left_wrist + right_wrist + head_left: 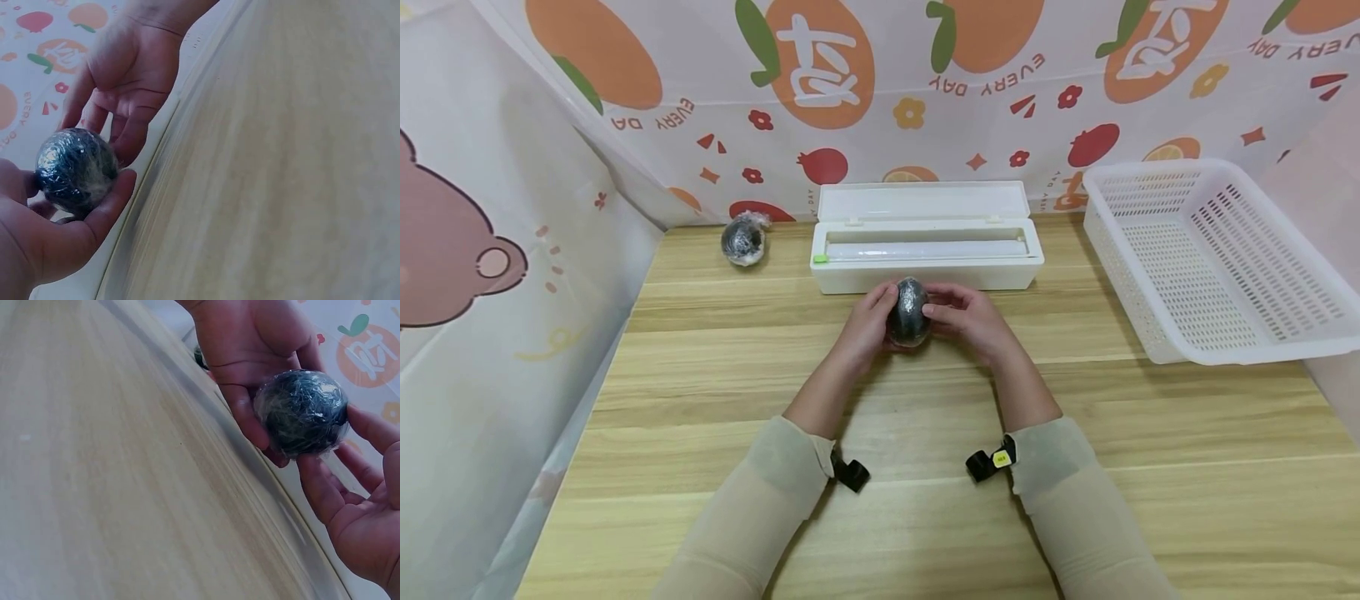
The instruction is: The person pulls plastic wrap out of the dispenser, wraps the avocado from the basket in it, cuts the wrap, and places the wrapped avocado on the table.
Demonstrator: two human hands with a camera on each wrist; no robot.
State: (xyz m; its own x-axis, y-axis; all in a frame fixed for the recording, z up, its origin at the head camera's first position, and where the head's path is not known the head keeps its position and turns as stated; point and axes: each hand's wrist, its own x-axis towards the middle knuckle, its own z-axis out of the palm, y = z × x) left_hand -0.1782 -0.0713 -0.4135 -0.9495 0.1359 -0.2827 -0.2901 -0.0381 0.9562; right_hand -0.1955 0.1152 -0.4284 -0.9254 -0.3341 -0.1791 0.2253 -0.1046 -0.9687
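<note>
A dark, egg-shaped thing point(912, 313) in shiny cling film is held between both hands, in front of the white cling film box. My left hand point(867, 323) grips its left side, thumb on top and fingers beneath. From the right, my right hand point(972, 322) pinches it between thumb and fingers. In the left wrist view, film lies crinkled over the wrapped thing point(78, 169). Its dark green-black surface shows through the wrap point(303, 412) in the right wrist view. What exactly is inside the film I cannot tell.
The white box point(925, 277) stands lid up at the back, a film roll point(925, 250) inside and a green slider point(820, 259) at its left. Another wrapped dark ball point(743, 242) sits back left. A white plastic basket point(1138, 283) stands right. A patterned sheet hangs behind the wooden table point(910, 500).
</note>
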